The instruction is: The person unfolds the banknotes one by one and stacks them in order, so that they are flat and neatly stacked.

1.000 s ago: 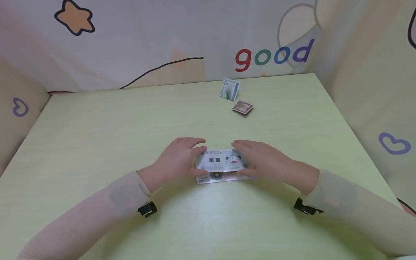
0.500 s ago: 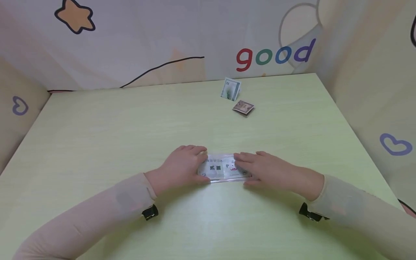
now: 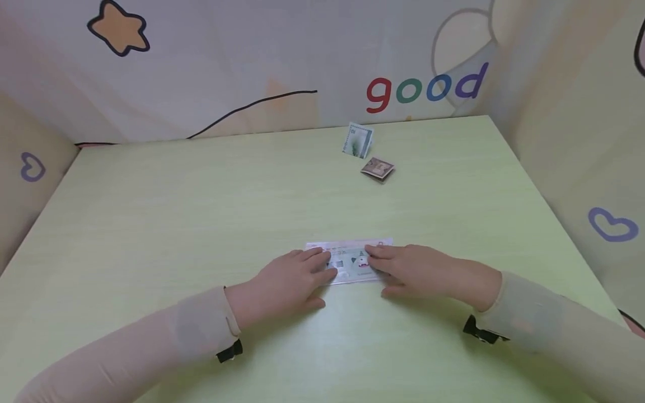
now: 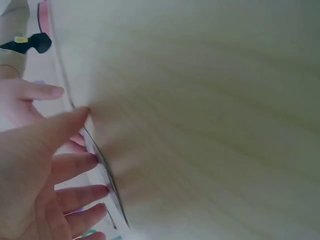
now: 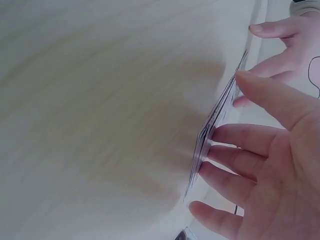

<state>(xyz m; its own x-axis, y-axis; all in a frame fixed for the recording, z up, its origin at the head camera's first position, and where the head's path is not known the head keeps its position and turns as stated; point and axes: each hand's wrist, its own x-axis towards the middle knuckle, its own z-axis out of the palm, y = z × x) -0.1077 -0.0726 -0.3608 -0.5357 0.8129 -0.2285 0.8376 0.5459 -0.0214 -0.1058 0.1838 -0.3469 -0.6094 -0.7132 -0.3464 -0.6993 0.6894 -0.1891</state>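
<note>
A small stack of paper notes lies flat on the table in front of me. On top is a pale green play banknote (image 3: 347,271), and the pinkish edge of another banknote (image 3: 347,244) shows behind it. The fingers of my left hand (image 3: 286,284) rest on the stack's left end. My right hand (image 3: 422,275) lays nearly straight fingers across the right end and covers it. In the right wrist view, the layered edges of the note stack (image 5: 212,120) are slightly apart under the fingers. Neither hand pinches a note.
Toward the back of the pale table (image 3: 176,212) a folded blue-green banknote (image 3: 358,140) stands up tilted. A folded brown banknote (image 3: 378,168) lies just in front of it. Printed cloth walls (image 3: 227,61) enclose the table's back and sides.
The upper note has come down flat onto the lower one, whose edge now shows behind it. Both hands moved nearer to me; the left slid its fingers onto the note's top.
</note>
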